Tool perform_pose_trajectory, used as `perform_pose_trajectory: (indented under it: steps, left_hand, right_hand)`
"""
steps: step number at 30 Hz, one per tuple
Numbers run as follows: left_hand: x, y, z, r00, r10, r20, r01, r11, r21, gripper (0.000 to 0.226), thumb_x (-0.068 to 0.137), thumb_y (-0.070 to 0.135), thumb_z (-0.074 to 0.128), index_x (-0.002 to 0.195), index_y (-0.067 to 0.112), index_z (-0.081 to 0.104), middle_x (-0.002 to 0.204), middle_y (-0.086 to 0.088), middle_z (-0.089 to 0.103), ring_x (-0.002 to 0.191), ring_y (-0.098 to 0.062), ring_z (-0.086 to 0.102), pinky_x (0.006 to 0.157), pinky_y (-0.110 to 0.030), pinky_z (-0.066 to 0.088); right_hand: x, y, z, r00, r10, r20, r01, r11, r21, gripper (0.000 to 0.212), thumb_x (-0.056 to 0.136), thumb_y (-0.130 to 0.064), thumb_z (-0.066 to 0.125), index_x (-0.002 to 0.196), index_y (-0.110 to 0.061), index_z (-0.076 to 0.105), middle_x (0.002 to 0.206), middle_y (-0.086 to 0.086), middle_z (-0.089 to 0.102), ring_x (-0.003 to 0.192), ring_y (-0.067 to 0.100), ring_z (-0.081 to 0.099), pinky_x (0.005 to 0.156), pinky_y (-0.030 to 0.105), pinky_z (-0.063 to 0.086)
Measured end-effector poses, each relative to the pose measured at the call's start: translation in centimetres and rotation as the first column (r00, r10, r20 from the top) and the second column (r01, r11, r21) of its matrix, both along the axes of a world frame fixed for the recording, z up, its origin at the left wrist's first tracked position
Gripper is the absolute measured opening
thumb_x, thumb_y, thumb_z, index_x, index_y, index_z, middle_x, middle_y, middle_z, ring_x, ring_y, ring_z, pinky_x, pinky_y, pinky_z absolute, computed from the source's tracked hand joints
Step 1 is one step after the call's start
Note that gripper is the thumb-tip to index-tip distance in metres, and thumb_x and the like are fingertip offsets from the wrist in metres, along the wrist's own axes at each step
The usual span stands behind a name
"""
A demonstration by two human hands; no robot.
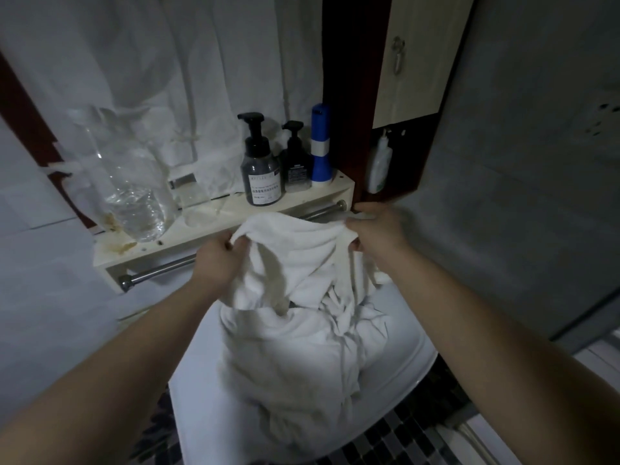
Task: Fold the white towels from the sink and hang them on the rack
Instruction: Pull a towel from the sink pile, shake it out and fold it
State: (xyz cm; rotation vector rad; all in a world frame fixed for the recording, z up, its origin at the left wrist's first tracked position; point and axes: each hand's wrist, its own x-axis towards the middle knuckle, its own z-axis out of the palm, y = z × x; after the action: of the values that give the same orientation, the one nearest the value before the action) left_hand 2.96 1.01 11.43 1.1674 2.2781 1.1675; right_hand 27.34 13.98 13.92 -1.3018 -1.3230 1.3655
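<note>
Head view: both hands are raised at mid-frame, holding one white towel (295, 253) by its upper edge. The left hand (214, 260) grips the left corner with curled fingers, and the right hand (375, 229) pinches the right corner between thumb and fingers. The towel hangs crumpled between them, its lower part running down into a pile (295, 357) of more white towels heaped in the sink (396, 374) at lower centre.

Behind the held towel a metal rack (157, 271) slants from centre left up to centre right under a pale shelf (188, 243). The towel hides the bar's middle; I cannot tell whether it lies over the bar or only in front of it.

On the shelf stand a clear plastic bag (134, 182) holding water at the left, then a large dark pump bottle (261, 172), a smaller one (295, 162) touching it, and a blue can (321, 146) at the right end. A white bottle (379, 166) hangs just right of the shelf, below a cream cabinet door (419, 55). A white curtain (167, 62) fills the upper left. Dark mosaic floor (419, 441) shows under the sink at the bottom.
</note>
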Motion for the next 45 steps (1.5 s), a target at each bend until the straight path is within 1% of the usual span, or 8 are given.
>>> perform_pose_trajectory:
  steps: [8, 17, 21, 28, 31, 36, 42, 45]
  left_hand:
    - [5.5, 1.9, 4.7, 0.586, -0.2, 0.786, 0.048, 0.976, 0.212, 0.026, 0.092, 0.008, 0.068, 0.116, 0.016, 0.063, 0.095, -0.014, 0.074, 0.08, -0.023, 0.073, 0.069, -0.033, 0.061]
    - [6.6, 2.2, 5.2, 0.314, -0.498, 0.808, 0.161, 0.867, 0.471, 0.049, 0.087, -0.023, 0.035, 0.116, 0.004, 0.064, 0.091, -0.013, 0.074, 0.086, -0.023, 0.073, 0.076, -0.03, 0.061]
    - [7.2, 2.5, 4.7, 0.295, -0.514, 0.806, 0.124, 0.856, 0.501, 0.053, 0.083, -0.03, 0.033, 0.118, 0.0, 0.059, 0.088, -0.009, 0.073, 0.082, -0.02, 0.073, 0.068, -0.028, 0.061]
    - [8.0, 2.5, 2.9, 0.863, -0.408, 0.299, 0.35, 0.908, 0.229, 0.028, 0.088, 0.004, 0.073, 0.112, 0.019, 0.073, 0.086, -0.007, 0.075, 0.082, -0.017, 0.072, 0.086, -0.032, 0.06]
    - [7.9, 2.3, 2.3, 0.849, -0.353, 0.392, 0.252, 0.924, 0.287, 0.014, 0.085, 0.007, 0.077, 0.097, 0.015, 0.077, 0.081, -0.006, 0.072, 0.073, -0.011, 0.071, 0.078, -0.023, 0.059]
    - [6.5, 2.6, 2.1, 0.916, -0.394, -0.073, 0.401, 0.907, 0.129, 0.028, 0.073, 0.014, 0.086, 0.077, 0.038, 0.072, 0.067, 0.012, 0.058, 0.056, 0.002, 0.052, 0.06, -0.01, 0.041]
    - [6.8, 2.1, 2.3, 0.852, -0.393, -0.345, 0.484, 0.843, 0.235, 0.013, 0.078, 0.023, 0.084, 0.079, 0.024, 0.071, 0.098, 0.009, 0.06, 0.065, 0.001, 0.057, 0.062, -0.006, 0.039]
    - [7.6, 2.3, 2.9, 0.89, -0.403, -0.215, 0.448, 0.861, 0.242, 0.013, 0.089, 0.027, 0.07, 0.082, 0.026, 0.06, 0.075, 0.006, 0.071, 0.05, -0.007, 0.062, 0.051, -0.018, 0.045]
  right_hand:
    - [-2.1, -4.1, 1.1, 0.857, 0.421, 0.297, -0.492, 0.84, 0.229, 0.021, 0.095, -0.011, 0.063, 0.088, -0.029, 0.072, 0.1, -0.011, 0.069, 0.082, 0.012, 0.069, 0.053, 0.025, 0.055]
    - [-0.4, -4.6, 1.8, 0.904, 0.428, 0.0, -0.421, 0.888, 0.185, 0.015, 0.091, -0.016, 0.071, 0.106, -0.018, 0.072, 0.091, -0.001, 0.073, 0.081, 0.02, 0.068, 0.071, 0.034, 0.055]
    - [-0.1, -5.2, 1.1, 0.877, 0.388, 0.282, -0.462, 0.842, 0.278, 0.056, 0.069, -0.03, 0.091, 0.117, -0.029, 0.064, 0.1, -0.023, 0.068, 0.092, -0.003, 0.066, 0.077, 0.014, 0.054]
    - [0.4, -3.4, 1.1, 0.99, 0.121, 0.078, -0.143, 0.894, 0.424, 0.015, 0.093, -0.019, 0.068, 0.088, -0.032, 0.072, 0.084, -0.015, 0.072, 0.063, 0.007, 0.067, 0.062, 0.026, 0.055]
    - [1.0, -3.1, 1.5, 0.951, 0.232, 0.203, -0.298, 0.865, 0.404, 0.02, 0.088, -0.026, 0.07, 0.083, -0.046, 0.071, 0.092, -0.023, 0.072, 0.066, 0.015, 0.071, 0.067, 0.031, 0.061]
    - [1.5, -2.7, 0.5, 0.942, 0.208, 0.264, -0.298, 0.879, 0.372, 0.038, 0.093, -0.014, 0.056, 0.08, -0.047, 0.069, 0.097, -0.012, 0.072, 0.07, 0.014, 0.071, 0.072, 0.04, 0.06]
    - [1.5, -3.5, -0.3, 0.899, 0.306, 0.312, -0.4, 0.864, 0.306, 0.033, 0.091, -0.011, 0.062, 0.084, -0.044, 0.065, 0.088, -0.02, 0.07, 0.079, -0.012, 0.064, 0.065, 0.01, 0.044]
    - [1.5, -4.0, 0.3, 0.878, 0.378, 0.294, -0.456, 0.848, 0.27, 0.037, 0.094, -0.006, 0.056, 0.08, -0.038, 0.067, 0.073, -0.023, 0.07, 0.058, -0.01, 0.06, 0.05, 0.007, 0.041]
